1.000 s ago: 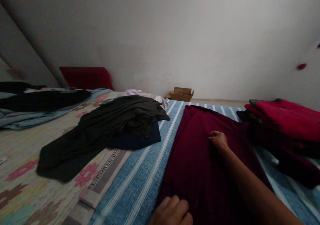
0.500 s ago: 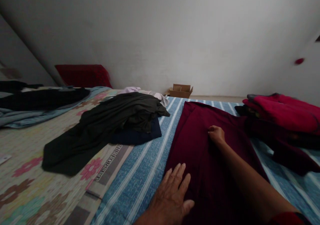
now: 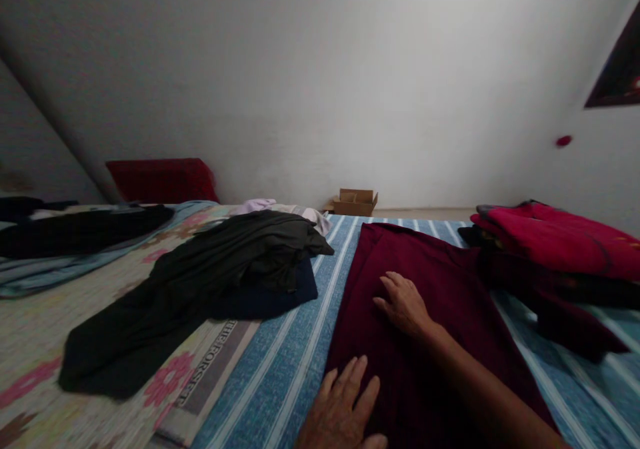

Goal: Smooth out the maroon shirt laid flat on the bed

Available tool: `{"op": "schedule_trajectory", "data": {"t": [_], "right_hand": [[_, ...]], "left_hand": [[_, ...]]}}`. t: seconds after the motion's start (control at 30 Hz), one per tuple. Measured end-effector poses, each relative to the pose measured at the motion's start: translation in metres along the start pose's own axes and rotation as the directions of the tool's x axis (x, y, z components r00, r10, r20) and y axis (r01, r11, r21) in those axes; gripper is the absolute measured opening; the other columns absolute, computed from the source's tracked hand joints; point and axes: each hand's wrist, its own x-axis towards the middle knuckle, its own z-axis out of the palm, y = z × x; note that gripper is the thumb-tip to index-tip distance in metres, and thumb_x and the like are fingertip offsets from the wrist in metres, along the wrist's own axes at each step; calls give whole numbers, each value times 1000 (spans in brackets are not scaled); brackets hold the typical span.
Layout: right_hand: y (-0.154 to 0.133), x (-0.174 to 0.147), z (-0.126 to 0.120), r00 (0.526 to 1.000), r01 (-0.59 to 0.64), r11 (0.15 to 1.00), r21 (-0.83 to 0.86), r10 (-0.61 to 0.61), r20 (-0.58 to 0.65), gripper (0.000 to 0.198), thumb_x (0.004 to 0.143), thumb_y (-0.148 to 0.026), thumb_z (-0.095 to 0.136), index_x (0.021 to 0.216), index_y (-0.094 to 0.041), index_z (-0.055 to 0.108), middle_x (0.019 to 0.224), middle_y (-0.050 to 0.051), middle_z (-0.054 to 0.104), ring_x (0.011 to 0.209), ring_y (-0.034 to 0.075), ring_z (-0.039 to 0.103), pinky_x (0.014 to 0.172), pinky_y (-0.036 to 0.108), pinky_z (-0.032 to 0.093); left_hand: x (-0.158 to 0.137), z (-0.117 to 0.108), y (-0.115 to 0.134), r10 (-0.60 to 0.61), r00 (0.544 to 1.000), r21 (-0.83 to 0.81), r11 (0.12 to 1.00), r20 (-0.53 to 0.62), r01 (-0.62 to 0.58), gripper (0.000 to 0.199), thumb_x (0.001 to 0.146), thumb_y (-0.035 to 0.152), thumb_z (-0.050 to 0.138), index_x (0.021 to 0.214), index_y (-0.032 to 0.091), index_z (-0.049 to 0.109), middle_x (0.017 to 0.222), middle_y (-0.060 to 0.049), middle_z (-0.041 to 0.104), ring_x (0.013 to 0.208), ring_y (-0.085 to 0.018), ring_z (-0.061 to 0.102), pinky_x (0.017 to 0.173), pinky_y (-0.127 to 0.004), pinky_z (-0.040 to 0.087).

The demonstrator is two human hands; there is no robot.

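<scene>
A dark maroon garment (image 3: 440, 276) lies spread flat on a blue striped sheet (image 3: 280, 362). My right hand (image 3: 404, 302) rests palm down on the middle of the garment, fingers spread and pointing left. My left hand (image 3: 343, 409) lies flat at the garment's near left edge, fingers apart, partly cut off by the bottom of the picture. Neither hand grips the cloth.
A heap of dark grey and navy clothes (image 3: 220, 269) lies to the left. Bright red and dark folded garments (image 3: 555, 242) are stacked at the right. A floral bedcover (image 3: 65, 342), a red pillow (image 3: 160, 179) and a small cardboard box (image 3: 355, 202) sit farther off.
My right hand has opened from a loose fist and slid nearer and leftward on the maroon garment. My left hand stays flat at the near edge. The view has tilted slightly.
</scene>
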Motion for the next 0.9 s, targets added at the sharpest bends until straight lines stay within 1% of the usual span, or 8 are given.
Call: {"op": "schedule_trajectory", "data": {"t": [0.1, 0.23, 0.4, 0.47, 0.53, 0.67, 0.77, 0.9], "right_hand": [[1, -7, 20, 993, -4, 1000, -24, 7, 115, 71, 85, -59, 34, 134, -9, 39, 141, 18, 33, 132, 29, 24, 106, 41, 17], [8, -7, 37, 986, -75, 996, -39, 80, 144, 78, 84, -64, 26, 139, -8, 31, 145, 16, 26, 134, 29, 17, 107, 42, 12], [3, -5, 29, 995, -45, 999, -24, 47, 90, 75, 84, -64, 28, 138, -12, 35, 144, 17, 29, 134, 30, 19, 107, 42, 12], [-1, -5, 24, 998, -22, 1000, -1, 22, 51, 74, 84, -64, 28, 137, -13, 36, 143, 16, 30, 134, 30, 20, 107, 42, 12], [-4, -6, 21, 998, -20, 999, 32, 19, 57, 71, 85, -62, 28, 136, -14, 38, 142, 16, 32, 133, 30, 22, 107, 43, 14], [-7, -6, 11, 996, -41, 996, 77, 35, 76, 64, 87, -58, 32, 131, -13, 45, 137, 16, 40, 129, 30, 30, 104, 41, 21], [-4, -8, -5, 998, -56, 995, 83, 54, 28, 53, 88, -54, 34, 121, -17, 52, 125, 13, 52, 118, 25, 43, 99, 35, 29], [13, -22, -36, 992, -119, 991, 67, 121, -27, 34, 87, -42, 42, 105, -18, 58, 105, 9, 60, 98, 21, 53, 85, 28, 37]], "left_hand": [[-1, 0, -3, 22, 996, 50, 999, -83, -18, 63, 80, 40, 57, 136, 24, 33, 139, -13, 39, 125, -27, 40, 96, -42, 40], [-2, 8, -9, 75, 984, 92, 994, -160, -61, 60, 83, 50, 49, 136, 26, 34, 136, -12, 44, 122, -26, 43, 93, -39, 43], [4, 32, -22, 90, 977, 165, 985, -193, -58, 47, 87, 30, 48, 133, 29, 38, 132, -10, 49, 116, -24, 50, 87, -35, 46], [6, 31, -26, 85, 971, 195, 980, -223, -41, 48, 86, 28, 49, 133, 30, 39, 133, -11, 49, 115, -25, 51, 87, -36, 46], [8, 20, -27, 80, 968, 185, 982, -239, -36, 54, 84, 35, 53, 135, 29, 36, 136, -12, 44, 119, -27, 47, 89, -39, 45], [11, -2, -27, 63, 981, 99, 994, -183, -46, 64, 80, 46, 55, 137, 30, 31, 138, -11, 41, 122, -27, 44, 93, -39, 43], [13, -4, -27, 71, 992, 67, 996, -105, -64, 58, 83, 48, 50, 136, 30, 35, 134, -11, 46, 119, -26, 48, 91, -38, 44], [17, -3, -25, 22, 1000, -17, 1000, -6, -22, 57, 83, 51, 47, 136, 31, 33, 137, -10, 41, 123, -27, 43, 94, -40, 42]]}}
